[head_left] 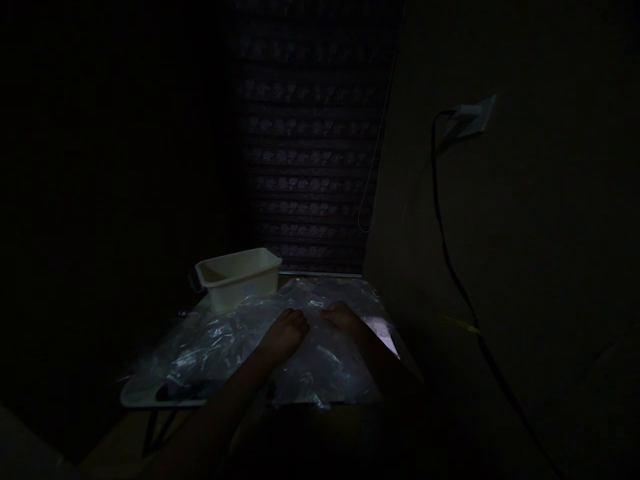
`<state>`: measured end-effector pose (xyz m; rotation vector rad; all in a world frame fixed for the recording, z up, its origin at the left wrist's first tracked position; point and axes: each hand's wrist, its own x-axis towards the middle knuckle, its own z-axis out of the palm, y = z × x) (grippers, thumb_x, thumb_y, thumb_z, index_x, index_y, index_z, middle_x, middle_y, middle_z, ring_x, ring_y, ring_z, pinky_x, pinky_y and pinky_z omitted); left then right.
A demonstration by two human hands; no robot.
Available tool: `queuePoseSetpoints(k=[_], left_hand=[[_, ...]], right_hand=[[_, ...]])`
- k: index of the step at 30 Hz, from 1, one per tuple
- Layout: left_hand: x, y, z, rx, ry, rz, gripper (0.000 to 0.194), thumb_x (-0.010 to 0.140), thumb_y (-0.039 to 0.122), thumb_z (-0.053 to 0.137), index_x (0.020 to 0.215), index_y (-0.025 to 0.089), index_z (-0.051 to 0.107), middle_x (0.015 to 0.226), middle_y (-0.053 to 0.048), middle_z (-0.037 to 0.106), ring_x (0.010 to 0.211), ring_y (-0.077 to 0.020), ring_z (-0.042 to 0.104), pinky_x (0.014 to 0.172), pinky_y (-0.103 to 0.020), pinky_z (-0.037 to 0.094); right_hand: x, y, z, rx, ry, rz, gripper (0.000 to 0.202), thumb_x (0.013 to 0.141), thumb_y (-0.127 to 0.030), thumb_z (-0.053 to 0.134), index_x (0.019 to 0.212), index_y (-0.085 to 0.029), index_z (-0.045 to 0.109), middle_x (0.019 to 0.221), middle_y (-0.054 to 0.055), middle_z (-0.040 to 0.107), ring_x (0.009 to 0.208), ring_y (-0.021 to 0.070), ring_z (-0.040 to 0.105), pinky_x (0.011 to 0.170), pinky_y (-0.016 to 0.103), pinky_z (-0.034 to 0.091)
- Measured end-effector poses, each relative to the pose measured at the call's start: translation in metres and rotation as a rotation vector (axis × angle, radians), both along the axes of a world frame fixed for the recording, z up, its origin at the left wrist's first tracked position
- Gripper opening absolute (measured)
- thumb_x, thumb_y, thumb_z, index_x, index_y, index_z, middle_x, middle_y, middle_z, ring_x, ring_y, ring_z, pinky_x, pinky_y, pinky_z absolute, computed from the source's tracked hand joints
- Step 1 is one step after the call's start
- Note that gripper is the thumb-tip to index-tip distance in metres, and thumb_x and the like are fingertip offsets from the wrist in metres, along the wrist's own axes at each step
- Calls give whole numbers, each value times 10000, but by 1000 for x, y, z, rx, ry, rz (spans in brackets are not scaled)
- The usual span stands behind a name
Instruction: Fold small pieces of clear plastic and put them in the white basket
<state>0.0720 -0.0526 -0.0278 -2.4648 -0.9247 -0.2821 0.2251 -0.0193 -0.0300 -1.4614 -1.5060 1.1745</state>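
Observation:
Crumpled clear plastic sheeting [210, 343] spreads over most of a small table [135, 395], and a part of it hangs over the front edge. Both hands are at the middle of this plastic, a short gap apart. My left hand [290, 328] is closed, with its fingers curled down onto the sheeting. My right hand [341, 316] is closed too, its thumb side turned toward the left hand, and it grips the plastic. The room is very dark, so the fingertips are hard to make out.
A white plastic tub [245, 283] stands at the table's back left. A bright pinkish patch [383, 333] shows at the right edge. Behind hangs a patterned blind [305, 160]. On the right wall, a black cable [450, 267] runs down from a socket [470, 119].

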Motion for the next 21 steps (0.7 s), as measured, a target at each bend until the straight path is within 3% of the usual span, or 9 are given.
queuePoseSetpoints(k=[8,12,18,21], left_hand=[[-9,-2,7,-46,-34,10,127,687,151,393,653,138,515,674,-43,523,693,-142,434,648,-279,316],[-29,1,13,-76,-168,83,212,663,119,389,832,143,515,784,-65,534,768,-155,447,683,-291,333],[-63,0,2,-154,-222,206,327,643,57,334,918,140,492,891,-71,533,795,-152,478,694,-265,368],[-71,-6,-3,-223,-214,217,369,644,69,332,988,151,439,992,-69,489,823,-152,483,691,-260,380]], right_hand=[[2,1,-1,22,-29,-19,316,591,-258,481,320,-133,378,224,-69,292,225,22,252,298,174,173],[3,-2,3,-10,-45,-4,304,632,-305,440,389,-122,439,274,-45,380,244,31,305,298,171,195],[11,-11,8,-30,-42,20,231,638,-256,430,454,-119,459,333,-27,441,279,38,352,310,167,216],[16,-14,6,-2,22,-7,76,600,-174,450,642,-127,494,373,-42,467,320,50,388,335,165,242]])
